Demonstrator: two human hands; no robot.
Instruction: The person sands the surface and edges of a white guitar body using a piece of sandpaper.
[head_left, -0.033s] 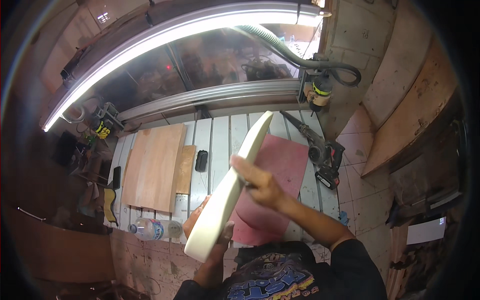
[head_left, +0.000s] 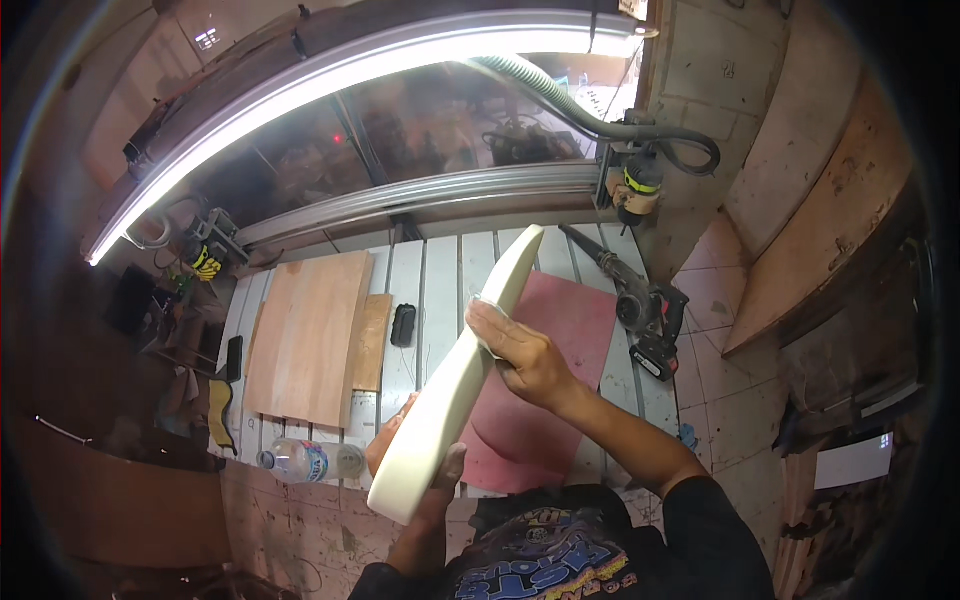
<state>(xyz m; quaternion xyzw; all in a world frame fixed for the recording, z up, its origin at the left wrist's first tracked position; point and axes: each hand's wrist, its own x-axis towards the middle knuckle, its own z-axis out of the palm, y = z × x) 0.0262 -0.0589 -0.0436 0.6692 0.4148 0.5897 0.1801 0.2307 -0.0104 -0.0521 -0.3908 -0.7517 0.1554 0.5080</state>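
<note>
Fingers [head_left: 497,327] of right hand [head_left: 538,368] across cream piece [head_left: 430,425], left hand [head_left: 442,488] clasping.

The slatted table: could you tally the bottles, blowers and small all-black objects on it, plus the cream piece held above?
Clear bottle: 1
Blower: 1
Small all-black objects: 2 (a rounded block and a flat slab)
Cream piece: 1
Total: 5

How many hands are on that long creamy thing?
2. The left hand holds the thick lower end of the cream-coloured piece, partly hidden behind it; the right hand is on it farther up.
</note>
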